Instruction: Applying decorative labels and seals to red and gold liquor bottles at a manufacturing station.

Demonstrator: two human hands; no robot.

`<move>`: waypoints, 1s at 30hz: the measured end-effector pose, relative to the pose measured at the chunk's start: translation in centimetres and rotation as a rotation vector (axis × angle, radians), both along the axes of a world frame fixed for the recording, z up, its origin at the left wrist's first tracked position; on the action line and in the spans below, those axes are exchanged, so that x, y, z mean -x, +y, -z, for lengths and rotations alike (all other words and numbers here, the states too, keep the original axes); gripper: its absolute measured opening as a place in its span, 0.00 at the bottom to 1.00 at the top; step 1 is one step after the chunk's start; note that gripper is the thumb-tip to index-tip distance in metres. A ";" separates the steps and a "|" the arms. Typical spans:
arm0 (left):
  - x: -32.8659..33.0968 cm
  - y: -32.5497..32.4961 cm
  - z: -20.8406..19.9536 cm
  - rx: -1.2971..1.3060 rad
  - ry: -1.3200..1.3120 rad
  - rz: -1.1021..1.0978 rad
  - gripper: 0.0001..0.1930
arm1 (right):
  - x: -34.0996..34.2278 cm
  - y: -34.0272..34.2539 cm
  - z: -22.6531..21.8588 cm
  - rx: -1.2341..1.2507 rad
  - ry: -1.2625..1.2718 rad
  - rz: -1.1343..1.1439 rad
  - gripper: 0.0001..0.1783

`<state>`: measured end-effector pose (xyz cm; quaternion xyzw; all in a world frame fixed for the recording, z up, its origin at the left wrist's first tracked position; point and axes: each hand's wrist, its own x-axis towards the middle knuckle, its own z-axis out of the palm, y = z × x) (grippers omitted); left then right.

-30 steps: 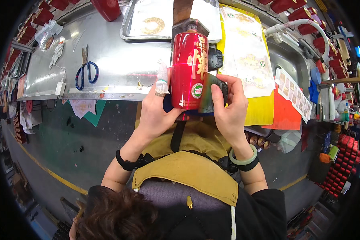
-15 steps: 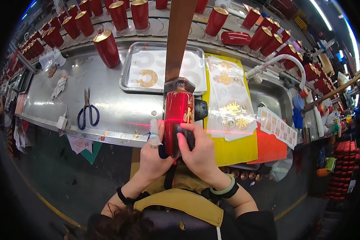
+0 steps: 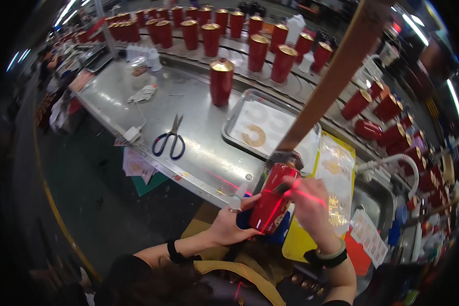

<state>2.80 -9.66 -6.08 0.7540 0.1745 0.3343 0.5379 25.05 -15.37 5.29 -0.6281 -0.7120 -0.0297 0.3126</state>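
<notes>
A glossy red bottle point(image 3: 269, 208) lies tilted in a stand below a brown upright post point(image 3: 324, 84), with red laser lines across it. My left hand point(image 3: 230, 223), wearing a whitish finger cot, is closed around the bottle's near left side. Above its far right side, my right hand point(image 3: 311, 204) is closed on a small dark flat scraper point(image 3: 280, 188), whose tip is at the bottle's surface. That hand is slightly blurred. Part of a gold decal shows near the bottle's lower end. Blue material point(image 3: 281, 230) shows beneath the bottle.
Scissors point(image 3: 171, 138) lie on the steel table point(image 3: 199, 120), left of a tray point(image 3: 230, 133) with a gold C-shaped piece. Behind stands another red bottle point(image 3: 222, 84). Decal sheets point(image 3: 336, 176) on a yellow board point(image 3: 299, 244) are at right, beside a sink point(image 3: 375, 196).
The whole view has turned and shifted. The bottle has been rolled, so less gold lettering shows. My right hand has moved with the scraper from the bottle's near end toward its far end.
</notes>
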 end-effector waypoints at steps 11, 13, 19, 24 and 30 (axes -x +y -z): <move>0.6 0.0 1.0 0.171 0.015 0.036 0.48 | -1.4 1.0 3.9 -0.082 -0.140 -0.113 0.16; 0.6 0.1 0.9 0.106 0.037 0.029 0.49 | -1.5 1.2 3.8 -0.183 -0.228 -0.209 0.18; 0.8 0.5 0.8 0.129 0.060 0.038 0.49 | -0.6 1.5 2.1 -0.067 0.008 -0.207 0.14; 0.8 0.2 1.1 -0.039 0.099 -0.006 0.48 | -1.7 1.0 2.5 -0.248 -0.301 -0.150 0.20; 0.7 0.3 0.6 0.097 0.031 0.001 0.53 | -1.7 2.6 2.3 -0.163 -0.023 -0.035 0.16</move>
